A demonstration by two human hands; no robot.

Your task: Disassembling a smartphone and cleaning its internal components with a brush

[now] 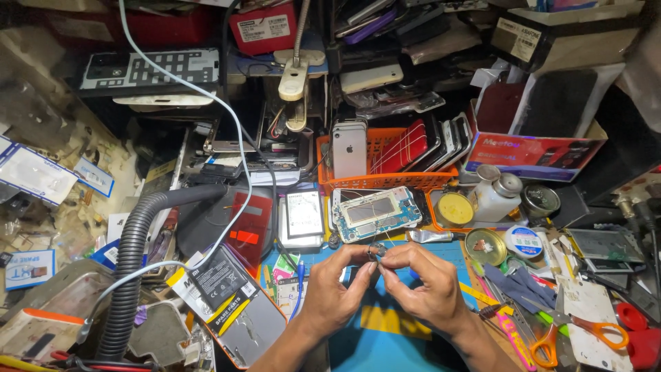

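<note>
Left hand (330, 293): fingertips pinched on a tiny metal part (376, 252), low over the blue mat (385, 331)
Right hand (423, 282): pinching the same part from the other side, so both hands meet on it
Scissors (578, 331): orange handles, off to the right on the bench
Opened phone (375, 212): lying just behind the hands, guts showing
Orange basket (385, 162): further back, stuffed with upright phones

A cluttered phone-repair workbench: orange basket of phones (377, 180), opened handset (375, 213), scissors (571, 331), fume hose (131, 269)
</note>
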